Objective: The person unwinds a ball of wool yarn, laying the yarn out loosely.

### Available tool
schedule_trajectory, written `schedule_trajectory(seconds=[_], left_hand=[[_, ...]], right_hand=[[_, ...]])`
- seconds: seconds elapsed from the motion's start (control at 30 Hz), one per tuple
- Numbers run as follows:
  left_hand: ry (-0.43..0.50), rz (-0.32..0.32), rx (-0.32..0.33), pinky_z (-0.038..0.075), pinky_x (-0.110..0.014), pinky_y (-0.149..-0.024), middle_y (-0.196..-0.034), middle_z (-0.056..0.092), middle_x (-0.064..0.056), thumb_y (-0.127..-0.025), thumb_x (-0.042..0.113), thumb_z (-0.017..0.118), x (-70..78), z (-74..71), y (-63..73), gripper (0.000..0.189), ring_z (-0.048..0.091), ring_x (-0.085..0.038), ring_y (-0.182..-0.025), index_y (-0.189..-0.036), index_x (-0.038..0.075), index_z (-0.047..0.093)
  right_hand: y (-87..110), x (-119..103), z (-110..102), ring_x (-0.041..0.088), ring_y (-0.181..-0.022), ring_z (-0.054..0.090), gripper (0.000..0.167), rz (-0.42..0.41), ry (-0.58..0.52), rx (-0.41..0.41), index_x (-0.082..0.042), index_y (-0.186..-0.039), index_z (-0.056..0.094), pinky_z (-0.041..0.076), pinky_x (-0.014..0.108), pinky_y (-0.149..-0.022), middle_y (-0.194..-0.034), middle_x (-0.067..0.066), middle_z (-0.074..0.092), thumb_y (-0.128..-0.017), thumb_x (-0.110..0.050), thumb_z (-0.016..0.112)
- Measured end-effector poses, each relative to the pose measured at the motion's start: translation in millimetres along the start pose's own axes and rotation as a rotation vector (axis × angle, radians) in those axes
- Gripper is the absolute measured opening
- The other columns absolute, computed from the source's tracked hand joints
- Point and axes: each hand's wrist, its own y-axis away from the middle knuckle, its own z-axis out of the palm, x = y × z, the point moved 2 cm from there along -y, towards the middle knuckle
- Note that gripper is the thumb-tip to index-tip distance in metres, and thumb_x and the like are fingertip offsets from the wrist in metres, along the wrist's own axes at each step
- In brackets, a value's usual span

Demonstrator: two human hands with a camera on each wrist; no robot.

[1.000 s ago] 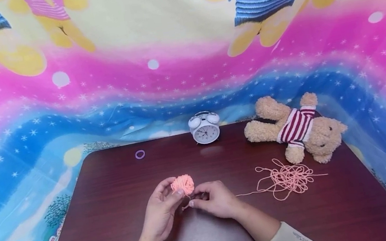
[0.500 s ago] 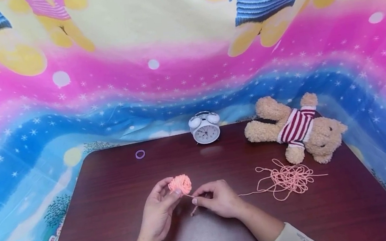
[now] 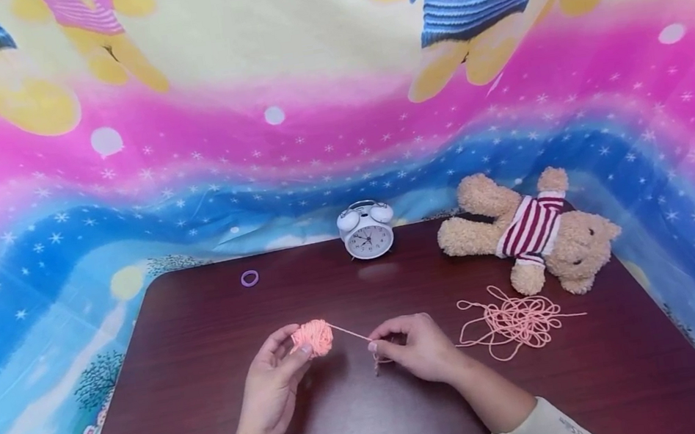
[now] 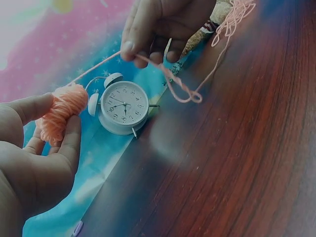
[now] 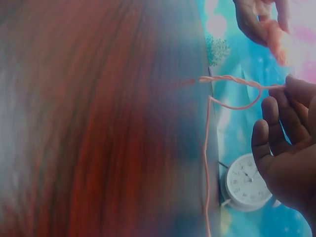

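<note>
My left hand grips a small wound ball of peach yarn between thumb and fingers, above the table. To its right, my right hand pinches the yarn strand between thumb and forefinger. That strand runs straight from the ball to the pinch. Below the right fingertips hangs a twisted, doubled bit of yarn, seen in the right wrist view. From there a single strand leads on to a loose heap of the same yarn on the table at the right.
A white twin-bell alarm clock stands at the back edge of the dark wooden table. A teddy bear in a striped shirt lies at the back right. A purple ring-shaped band lies at the back left. Printed cloth hangs behind.
My right hand has moved right, away from the ball, drawing the strand between them longer and straight. The left hand with the yarn ball has shifted slightly left, and the ball has turned.
</note>
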Motion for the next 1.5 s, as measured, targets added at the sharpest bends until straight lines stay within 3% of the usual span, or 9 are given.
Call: schedule_trajectory(seconds=[0.17,0.4,0.67,0.87,1.03,1.17,1.3,1.5], left_hand=[[-0.008,0.005,0.005,0.055,-0.035,-0.101,-0.123,0.059,-0.011,-0.092,-0.006,0.069,0.7,-5.6,-0.6,0.045,0.065,-0.018,-0.106,-0.134,-0.001,0.051],[-0.018,0.021,0.024,0.054,-0.035,-0.104,-0.123,0.060,-0.010,-0.094,-0.005,0.067,7.4,-17.2,1.2,0.044,0.066,-0.018,-0.108,-0.135,-0.001,0.049],[-0.027,0.033,0.028,0.054,-0.033,-0.104,-0.118,0.061,-0.005,-0.096,-0.003,0.068,11.1,-26.1,2.6,0.040,0.066,-0.015,-0.105,-0.132,0.001,0.051],[-0.033,0.033,0.051,0.055,-0.032,-0.102,-0.117,0.060,-0.004,-0.096,-0.002,0.068,13.4,-31.4,3.6,0.038,0.066,-0.013,-0.102,-0.130,0.003,0.053],[-0.038,0.046,0.048,0.056,-0.030,-0.098,-0.116,0.061,-0.004,-0.097,-0.001,0.067,15.4,-33.7,3.6,0.036,0.065,-0.013,-0.099,-0.130,0.003,0.052],[-0.032,0.053,0.048,0.057,-0.030,-0.096,-0.115,0.062,-0.004,-0.097,-0.002,0.067,16.1,-35.3,3.5,0.035,0.065,-0.013,-0.099,-0.129,0.001,0.053],[-0.029,0.058,0.051,0.057,-0.030,-0.095,-0.115,0.061,-0.003,-0.097,-0.002,0.066,16.8,-37.2,3.8,0.035,0.064,-0.013,-0.098,-0.129,0.000,0.053],[-0.019,0.069,0.052,0.057,-0.026,-0.089,-0.110,0.058,-0.001,-0.098,-0.002,0.064,17.5,-40.9,5.3,0.029,0.061,-0.010,-0.094,-0.125,0.006,0.057]], right_hand=[[2.6,2.6,-11.4,0.024,-0.075,0.075,0.007,0.012,-0.017,0.004,-0.014,-0.097,0.080,0.060,0.025,-0.064,-0.081,-0.001,0.078,-0.094,-0.020,0.079],[11.4,9.0,-26.4,0.008,-0.071,0.069,0.011,0.027,0.087,0.050,-0.015,-0.099,0.081,0.056,0.024,-0.064,-0.079,-0.014,0.075,-0.093,-0.025,0.080],[22.9,15.3,-43.5,0.005,-0.078,0.069,0.012,-0.005,0.117,0.093,-0.015,-0.099,0.081,0.055,0.026,-0.069,-0.086,-0.016,0.075,-0.093,-0.025,0.080],[29.5,18.9,-54.3,0.017,-0.078,0.075,0.014,0.026,0.026,0.073,-0.010,-0.102,0.079,0.057,0.026,-0.071,-0.082,-0.002,0.078,-0.095,-0.022,0.078],[32.0,18.7,-61.7,0.033,-0.067,0.072,0.016,0.042,0.001,0.074,-0.011,-0.101,0.079,0.056,0.026,-0.059,-0.076,0.009,0.075,-0.095,-0.026,0.077],[33.1,16.9,-67.5,0.034,-0.064,0.068,0.009,0.038,0.030,0.100,-0.018,-0.098,0.079,0.054,0.027,-0.055,-0.073,0.010,0.072,-0.095,-0.027,0.078],[35.4,15.8,-74.9,0.035,-0.069,0.071,0.007,0.038,0.001,0.119,-0.018,-0.098,0.079,0.058,0.029,-0.058,-0.078,0.011,0.074,-0.095,-0.023,0.078],[38.9,16.4,-89.0,0.026,-0.073,0.073,0.006,0.032,0.053,0.189,-0.017,-0.098,0.079,0.057,0.026,-0.061,-0.081,-0.001,0.077,-0.093,-0.021,0.080]])
